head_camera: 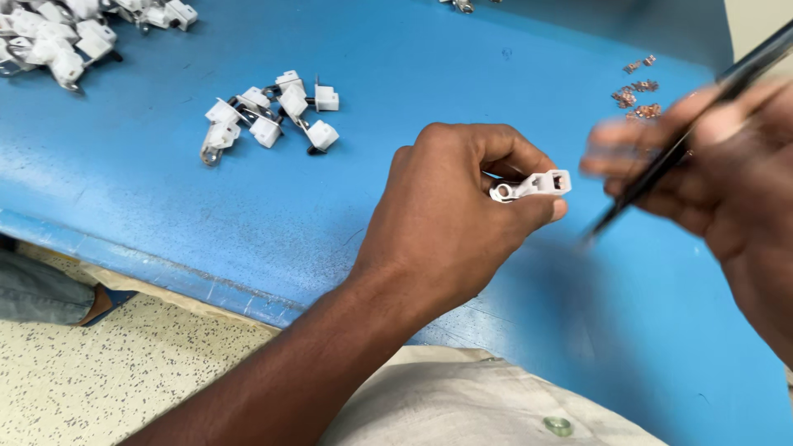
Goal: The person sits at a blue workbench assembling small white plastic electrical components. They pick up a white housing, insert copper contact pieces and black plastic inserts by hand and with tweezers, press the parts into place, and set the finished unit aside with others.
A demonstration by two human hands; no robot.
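We see the left hand [462, 198] curled closed above the blue painted worktable [396, 49], pinching a small white moulded plastic part [533, 184] between thumb and fingers; the part sticks out to the right of the fist, level and well clear of the table surface. The right hand [710, 157] is blurred, its fingers wrapped around a thin dark metal tool [686, 140] that slants down to the left, its tip just beside the white part without touching it. On the table beyond the left hand lies a loose cluster of similar white plastic pieces with metal tabs [268, 116], and a larger heap of the same pieces [58, 37] sits at the far left corner. Near the right hand we see a scatter of tiny copper-coloured bits [636, 95].
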